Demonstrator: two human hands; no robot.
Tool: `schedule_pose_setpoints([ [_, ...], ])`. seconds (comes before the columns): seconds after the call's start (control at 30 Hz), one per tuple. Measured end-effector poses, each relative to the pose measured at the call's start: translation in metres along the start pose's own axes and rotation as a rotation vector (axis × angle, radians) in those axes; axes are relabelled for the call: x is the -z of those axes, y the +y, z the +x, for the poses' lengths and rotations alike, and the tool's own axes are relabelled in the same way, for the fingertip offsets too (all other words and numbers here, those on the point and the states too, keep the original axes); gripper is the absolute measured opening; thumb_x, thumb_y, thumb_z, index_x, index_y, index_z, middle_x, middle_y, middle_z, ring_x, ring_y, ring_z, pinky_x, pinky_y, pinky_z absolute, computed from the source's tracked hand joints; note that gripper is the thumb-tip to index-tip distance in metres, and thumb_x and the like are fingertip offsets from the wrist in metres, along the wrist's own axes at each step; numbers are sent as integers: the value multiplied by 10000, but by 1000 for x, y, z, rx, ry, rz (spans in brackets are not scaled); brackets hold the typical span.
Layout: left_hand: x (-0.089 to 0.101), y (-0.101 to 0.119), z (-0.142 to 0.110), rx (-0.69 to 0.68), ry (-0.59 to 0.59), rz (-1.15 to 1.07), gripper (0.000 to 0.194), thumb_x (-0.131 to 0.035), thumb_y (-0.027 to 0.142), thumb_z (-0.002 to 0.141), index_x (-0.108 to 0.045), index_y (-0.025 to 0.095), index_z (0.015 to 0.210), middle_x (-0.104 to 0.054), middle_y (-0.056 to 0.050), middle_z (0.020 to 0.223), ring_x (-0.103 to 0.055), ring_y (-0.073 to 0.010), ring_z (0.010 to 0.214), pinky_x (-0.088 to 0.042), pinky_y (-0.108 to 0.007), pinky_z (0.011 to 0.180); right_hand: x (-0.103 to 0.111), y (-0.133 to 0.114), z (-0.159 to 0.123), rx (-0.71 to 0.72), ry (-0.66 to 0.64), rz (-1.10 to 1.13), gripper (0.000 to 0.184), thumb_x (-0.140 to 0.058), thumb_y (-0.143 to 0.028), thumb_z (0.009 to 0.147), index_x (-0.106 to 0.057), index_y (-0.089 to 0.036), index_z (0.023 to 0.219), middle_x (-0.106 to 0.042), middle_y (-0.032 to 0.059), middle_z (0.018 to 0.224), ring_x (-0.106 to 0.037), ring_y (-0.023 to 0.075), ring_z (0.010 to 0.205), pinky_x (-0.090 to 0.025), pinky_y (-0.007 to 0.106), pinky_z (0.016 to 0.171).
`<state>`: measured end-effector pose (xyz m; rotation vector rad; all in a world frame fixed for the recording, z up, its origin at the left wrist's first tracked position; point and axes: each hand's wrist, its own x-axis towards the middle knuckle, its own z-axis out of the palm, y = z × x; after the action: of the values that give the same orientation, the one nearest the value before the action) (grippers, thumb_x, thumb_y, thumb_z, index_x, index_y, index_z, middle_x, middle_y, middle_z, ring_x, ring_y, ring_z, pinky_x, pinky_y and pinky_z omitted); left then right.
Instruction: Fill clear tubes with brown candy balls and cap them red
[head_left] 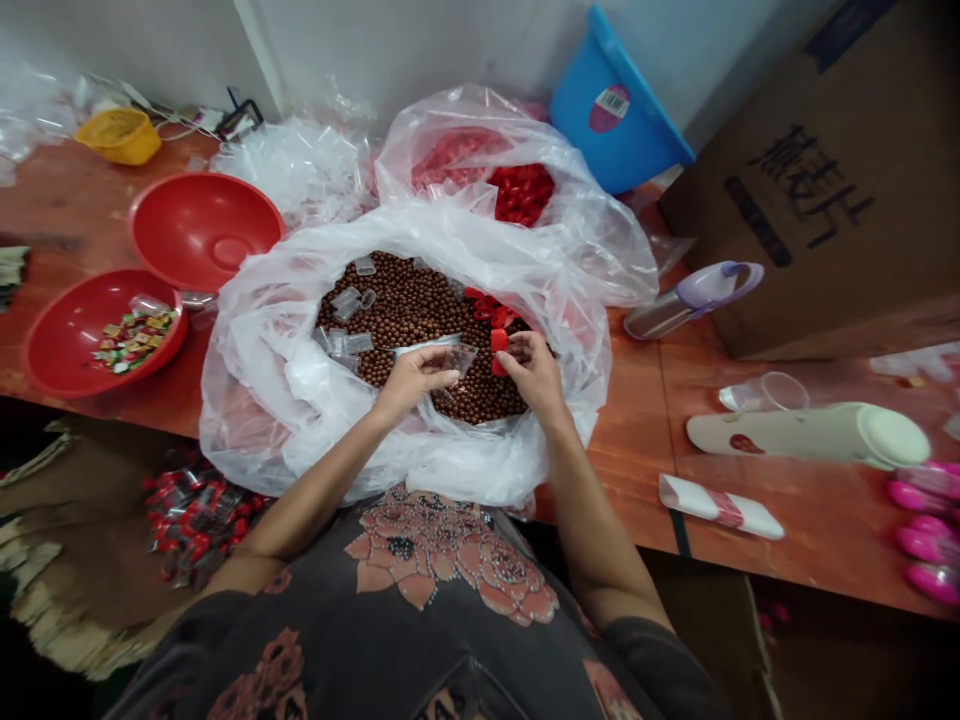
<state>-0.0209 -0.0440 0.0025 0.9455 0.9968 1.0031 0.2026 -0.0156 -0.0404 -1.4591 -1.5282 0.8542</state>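
Observation:
My left hand (420, 378) is closed on a small clear plastic cup (463, 358), its mouth turned toward the right. Between the thumb and fingers of my right hand (534, 372) is a red plastic cap (499, 345). Both hands are over a large translucent bag (259, 350) full of small round brown balls (409, 300). More red caps (487, 305) lie on the balls just beyond my right hand. Several clear cups (349, 302) rest on the left part of the balls. Something pale, partly hidden, sits under my left hand.
Two red bowls stand left; the nearer bowl (52, 340) holds small wrapped pieces (135, 338). Behind are a bag of red caps (525, 195) and a blue bucket (619, 110). A carton (817, 200), a bottle (675, 305) and a pale flask (795, 435) are right. Capped cups (199, 515) lie lower left.

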Motion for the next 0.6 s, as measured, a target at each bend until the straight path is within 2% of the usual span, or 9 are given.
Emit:
schedule_pose_setpoints([
  [0.07,1,0,-3,9,18,-15,471,-840,204,611,-724,128,1061,-746,-79,1044,-697,-182,864,-533,-367,908,-3,0,-2,-26,4,164,478,-680,-351,789,-549,-252,1238,-648,-36,840,-626,151,769,-508,318,759],
  [0.13,2,-1,-5,46,29,-42,477,-844,196,604,-726,124,1061,-748,-78,1029,-698,-174,845,-542,-348,884,-4,-4,-4,-82,9,333,554,-715,-356,766,-534,-269,1282,-639,-49,829,-625,134,764,-521,292,736],
  [0.23,3,-3,-9,88,16,-67,502,-842,214,624,-715,127,1102,-742,-91,1058,-704,-190,870,-557,-328,829,-2,-15,-8,-240,-32,622,529,-753,-397,741,-571,-295,1227,-659,-46,889,-641,118,744,-549,251,642],
  [0.33,5,-4,-13,104,-10,-61,493,-824,263,672,-702,129,1131,-733,-108,1084,-708,-208,902,-565,-329,800,1,-27,-12,-364,-113,814,518,-795,-402,707,-587,-312,1173,-671,-61,882,-659,110,706,-577,231,579],
  [0.47,8,-6,-14,125,-4,-65,464,-813,276,696,-698,137,1123,-726,-107,1105,-709,-185,904,-564,-307,798,0,-37,-17,-419,-176,942,531,-845,-320,651,-594,-309,1119,-674,-81,854,-685,113,734,-623,245,603],
  [0.6,8,-8,-15,149,-8,-80,458,-819,279,696,-692,133,1111,-732,-114,1090,-714,-189,901,-562,-304,794,-4,-36,-18,-391,-118,933,502,-861,-285,634,-608,-285,1067,-681,-81,831,-699,122,733,-642,260,595],
])
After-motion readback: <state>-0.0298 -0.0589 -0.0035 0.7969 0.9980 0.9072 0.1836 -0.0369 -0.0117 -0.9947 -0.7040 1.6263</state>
